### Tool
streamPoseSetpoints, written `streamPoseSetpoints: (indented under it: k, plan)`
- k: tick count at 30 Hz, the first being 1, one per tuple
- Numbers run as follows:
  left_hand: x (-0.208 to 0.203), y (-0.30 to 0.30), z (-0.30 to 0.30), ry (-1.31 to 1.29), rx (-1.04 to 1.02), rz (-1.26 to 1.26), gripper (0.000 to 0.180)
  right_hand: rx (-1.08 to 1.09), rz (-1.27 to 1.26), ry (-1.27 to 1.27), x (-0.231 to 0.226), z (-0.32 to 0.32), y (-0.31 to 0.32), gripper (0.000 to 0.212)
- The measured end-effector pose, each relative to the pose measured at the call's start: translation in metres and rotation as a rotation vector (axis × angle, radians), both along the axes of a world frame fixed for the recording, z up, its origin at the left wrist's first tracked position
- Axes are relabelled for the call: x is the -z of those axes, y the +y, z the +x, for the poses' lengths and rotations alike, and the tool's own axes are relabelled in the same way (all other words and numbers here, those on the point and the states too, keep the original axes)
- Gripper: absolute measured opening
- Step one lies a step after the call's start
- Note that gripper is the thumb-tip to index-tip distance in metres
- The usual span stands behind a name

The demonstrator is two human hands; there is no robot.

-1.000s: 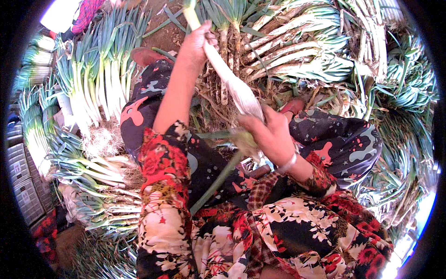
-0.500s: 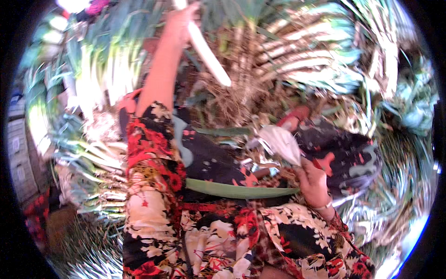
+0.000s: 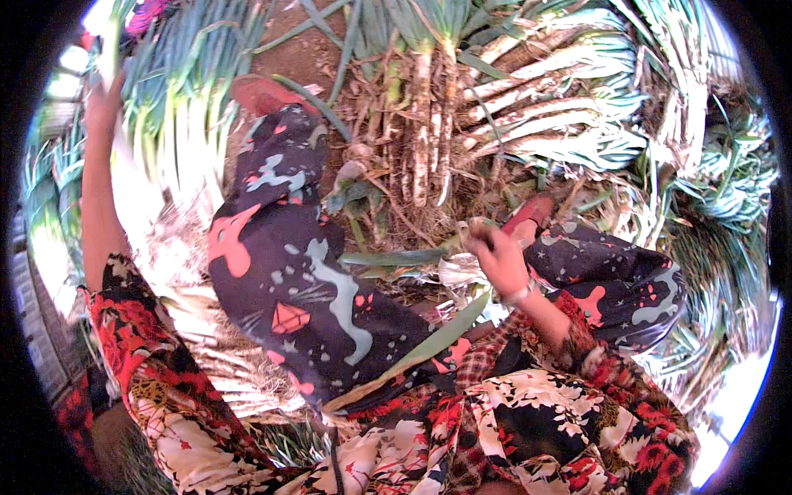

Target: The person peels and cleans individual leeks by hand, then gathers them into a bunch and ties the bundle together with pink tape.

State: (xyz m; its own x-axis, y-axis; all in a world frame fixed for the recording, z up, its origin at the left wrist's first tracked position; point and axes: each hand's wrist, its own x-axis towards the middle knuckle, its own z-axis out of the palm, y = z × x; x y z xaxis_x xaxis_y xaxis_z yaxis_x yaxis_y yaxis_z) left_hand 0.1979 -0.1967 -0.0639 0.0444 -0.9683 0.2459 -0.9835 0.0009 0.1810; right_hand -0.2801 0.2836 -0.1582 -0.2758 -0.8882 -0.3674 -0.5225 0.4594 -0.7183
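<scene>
At the far upper left, my left hand (image 3: 104, 99), blurred by motion, is closed around a long green onion (image 3: 110, 45). The onion's leaf end sticks up past the fingers, beside a bundle of cleaned green onions (image 3: 183, 136) with white stems. My right hand (image 3: 502, 262) is over the ground between my legs, its fingers curled. What they hold, if anything, is hidden. Below that hand lie pale peeled skins (image 3: 460, 271). A loose green leaf (image 3: 441, 334) rests across my lap. Unpeeled green onions (image 3: 421, 132) with brown skins and roots lie ahead of me.
More bundled green onions (image 3: 561, 91) are stacked at the upper right, and others (image 3: 730, 186) at the far right. My legs in dark patterned trousers (image 3: 305, 272) spread to either side. A red shoe (image 3: 272, 95) stands near the bare soil (image 3: 297, 54). Root-ended stalks (image 3: 223, 363) lie at the left.
My left hand has swung from the upper middle to the far left with the green onion. My right hand has moved up and forward, away from the pale skin and the leaf, which now lies tilted on my lap.
</scene>
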Motion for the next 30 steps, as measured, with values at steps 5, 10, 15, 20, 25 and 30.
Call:
streamPoseSetpoints:
  k: [5, 10, 15, 20, 25, 30]
  plan:
    - [0.127, 0.037, 0.170, -0.386, 0.000, 0.455, 0.065, 0.173, 0.085, 0.172, 0.053, 0.001, -0.100, 0.050]
    - [0.175, 0.140, 0.090, -0.236, 0.080, 0.616, 0.059, 0.355, 0.222, 0.187, 0.093, 0.013, -0.138, 0.080]
    - [0.165, 0.167, 0.104, -0.279, 0.134, 0.514, 0.044, 0.550, 0.053, -0.925, 0.019, 0.006, -0.144, 0.035]
    - [0.111, 0.149, 0.001, 0.005, 0.114, 0.480, 0.038, 0.447, -0.171, -1.094, -0.032, -0.039, -0.090, 0.031]
    - [0.043, 0.131, -0.141, 0.341, 0.489, 0.386, 0.038, 0.375, -0.090, -0.318, 0.037, -0.076, -0.060, 0.033]
    - [0.028, 0.181, -0.271, 0.691, 0.530, 0.672, 0.043, 0.442, -0.216, 0.244, -0.009, -0.088, -0.075, 0.043]
